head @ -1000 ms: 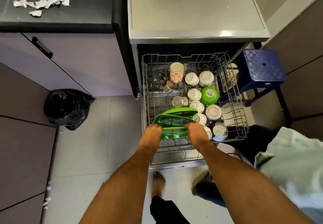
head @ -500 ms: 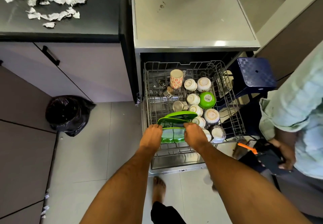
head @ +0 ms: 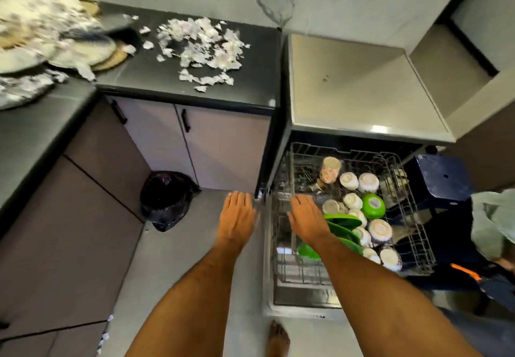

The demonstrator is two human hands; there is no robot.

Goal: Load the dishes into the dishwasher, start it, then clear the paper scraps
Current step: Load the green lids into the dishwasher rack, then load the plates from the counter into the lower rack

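The dishwasher's wire rack [head: 412,234] is pulled out at lower right, holding several upturned white cups, a patterned mug [head: 330,168], a green bowl [head: 373,206] and green plates [head: 344,227] standing near its front. My left hand [head: 237,217] hovers open over the floor just left of the rack. My right hand [head: 306,217] is open above the rack's left side, empty, beside the green plates. Torn paper scraps [head: 202,47] lie scattered on the black counter [head: 156,78]. Blurred plates [head: 41,47] are stacked at the counter's far left.
A black bin bag [head: 167,200] sits on the floor by the cabinet corner. A dark blue stool [head: 443,178] stands right of the rack. Another person's pale green sleeve [head: 493,223] shows at the right edge. My bare foot [head: 277,340] is by the dishwasher door [head: 303,305].
Both hands have let go of the green plates and lifted, moving left. The view has swung up and left, showing the counter with scraps and stacked plates.
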